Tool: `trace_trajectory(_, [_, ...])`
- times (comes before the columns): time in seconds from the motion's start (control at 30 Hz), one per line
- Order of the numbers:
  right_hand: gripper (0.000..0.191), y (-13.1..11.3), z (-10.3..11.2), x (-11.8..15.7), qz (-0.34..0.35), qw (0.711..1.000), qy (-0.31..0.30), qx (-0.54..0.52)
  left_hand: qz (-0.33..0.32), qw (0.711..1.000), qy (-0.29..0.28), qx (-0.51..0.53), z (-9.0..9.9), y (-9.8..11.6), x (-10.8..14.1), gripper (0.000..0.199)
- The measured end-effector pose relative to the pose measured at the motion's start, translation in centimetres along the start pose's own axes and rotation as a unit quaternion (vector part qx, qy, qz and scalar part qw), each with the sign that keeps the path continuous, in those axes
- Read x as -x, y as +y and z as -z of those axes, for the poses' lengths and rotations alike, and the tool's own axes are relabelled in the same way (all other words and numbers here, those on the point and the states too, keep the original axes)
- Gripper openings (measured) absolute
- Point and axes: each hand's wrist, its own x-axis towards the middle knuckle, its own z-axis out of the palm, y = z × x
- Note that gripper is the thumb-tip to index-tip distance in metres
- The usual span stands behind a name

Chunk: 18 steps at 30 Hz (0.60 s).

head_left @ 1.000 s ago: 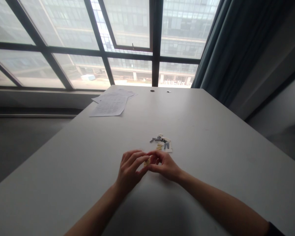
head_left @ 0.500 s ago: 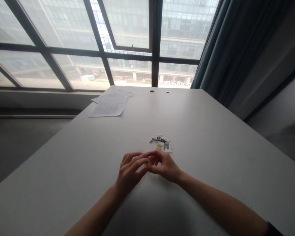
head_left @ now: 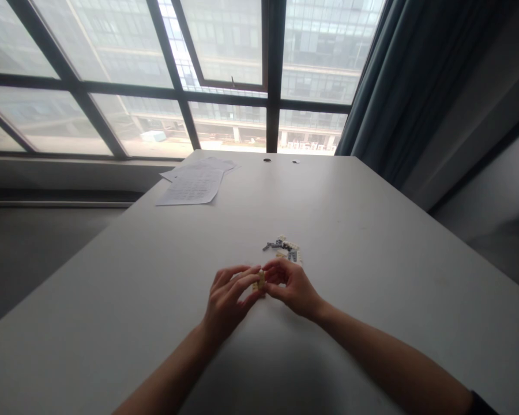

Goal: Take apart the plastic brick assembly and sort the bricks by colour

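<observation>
Between my two hands is a small piece made of pale yellow building bricks (head_left: 260,281), partly covered by fingers. My left hand (head_left: 231,291) grips it from the left, thumb below and fingers over the top. From the right, my right hand (head_left: 292,287) pinches the same piece with thumb and fingertips. Just beyond my hands lies a loose pile of small building bricks (head_left: 281,245) in white, grey and pale yellow. My right hand hides the near edge of that pile.
The work goes on at a long white table (head_left: 363,259). Printed papers (head_left: 192,184) lie near its far left edge. Two round holes, one of them a dark hole (head_left: 267,160), sit at the far end. Windows (head_left: 233,124) stand behind, with a blue curtain (head_left: 380,104) at the right.
My right hand has shifted slightly up and right, covering more of the pile's near side. More of the pale yellow bricks now shows between my fingers.
</observation>
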Motion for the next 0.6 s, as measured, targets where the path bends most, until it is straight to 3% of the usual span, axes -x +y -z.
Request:
trace_trajectory(0.1, [0.024, 0.4, 1.0, -0.3, -0.010, 0.999, 0.027, 0.036, 0.004, 1.000, -0.010, -0.002, 0.0, -0.3, 0.0, 0.027])
trace_trajectory(0.23, [0.029, 0.5, 2.7, -0.1, -0.023, 0.982, 0.041, 0.180, 0.017, 0.999, -0.029, -0.012, -0.2, -1.1, 0.3, 0.019])
trace_trajectory(0.4, [0.026, 0.4, 3.4, 0.6, -0.006, 0.942, -0.007, 0.335, 0.029, 0.997, -0.072, -0.012, -0.5, -1.7, 0.6, 0.011])
trace_trajectory(0.6, [0.029, 0.3, 3.4, 0.7, 0.006, 0.914, -0.029, 0.404, 0.024, 0.991, -0.128, -0.003, -0.6, -1.7, 0.8, 0.007])
